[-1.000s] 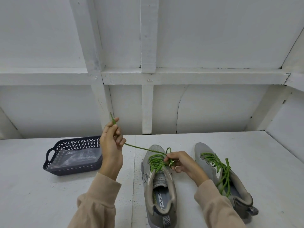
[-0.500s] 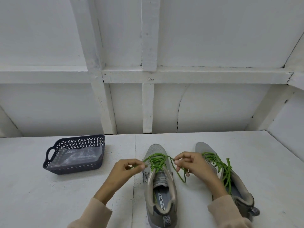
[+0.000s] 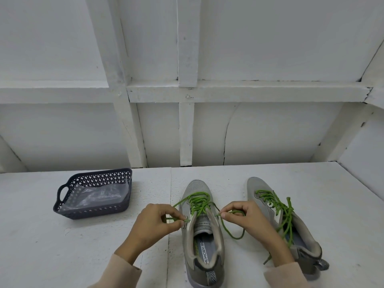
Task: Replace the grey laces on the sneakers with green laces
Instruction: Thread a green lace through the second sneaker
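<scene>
Two grey sneakers stand side by side on the white table. The left sneaker [image 3: 202, 235] has a green lace [image 3: 198, 202] crossed through its eyelets. My left hand [image 3: 154, 221] pinches one end of that lace against the sneaker's left upper edge. My right hand [image 3: 247, 217] pinches the other end on the right side, with a slack loop hanging below it. The right sneaker [image 3: 291, 229] carries its own green lace [image 3: 278, 206], with loose ends trailing over its opening.
A dark perforated basket [image 3: 93, 193] with a handle sits at the left, holding a clear plastic bag. A white wall with wooden framing rises behind the table [image 3: 62, 246]. Beige sleeves cover both forearms.
My left hand came down from a high pull beside the basket to the sneaker's left edge. My right hand shifted slightly and now pinches the other lace end.
</scene>
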The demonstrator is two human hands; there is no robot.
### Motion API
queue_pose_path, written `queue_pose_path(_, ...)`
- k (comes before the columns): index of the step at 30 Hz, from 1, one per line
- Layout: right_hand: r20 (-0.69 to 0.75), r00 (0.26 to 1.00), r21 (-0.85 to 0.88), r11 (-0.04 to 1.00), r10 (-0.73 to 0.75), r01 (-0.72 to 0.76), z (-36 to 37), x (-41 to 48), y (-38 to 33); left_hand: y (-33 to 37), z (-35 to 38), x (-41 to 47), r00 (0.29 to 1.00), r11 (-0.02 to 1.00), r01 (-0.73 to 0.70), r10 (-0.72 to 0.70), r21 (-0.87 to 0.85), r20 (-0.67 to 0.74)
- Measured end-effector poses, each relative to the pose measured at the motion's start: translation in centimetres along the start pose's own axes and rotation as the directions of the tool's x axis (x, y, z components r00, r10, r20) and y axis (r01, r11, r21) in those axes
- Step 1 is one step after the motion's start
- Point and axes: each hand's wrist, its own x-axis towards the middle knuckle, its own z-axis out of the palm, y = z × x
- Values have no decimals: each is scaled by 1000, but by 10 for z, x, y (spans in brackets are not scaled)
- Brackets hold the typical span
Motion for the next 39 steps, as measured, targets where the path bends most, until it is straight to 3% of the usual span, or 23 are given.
queue_pose_path(5,0,1000,-9,1000,-30,30,2,-1,-1,8,-7,1,998,966,-71,68,249,20)
queue_pose_path(9,10,999,-23,999,-30,31,0,-2,-1,8,-7,3,993,928,-116,115,354,22)
queue_pose_path(30,17,998,-133,989,-63,64,11,-4,-9,23,-12,8,990,829,-138,122,542,67)
queue_pose_path(39,-9,997,-101,992,-72,71,12,-7,-9,35,-3,10,984,767,-178,141,616,109)
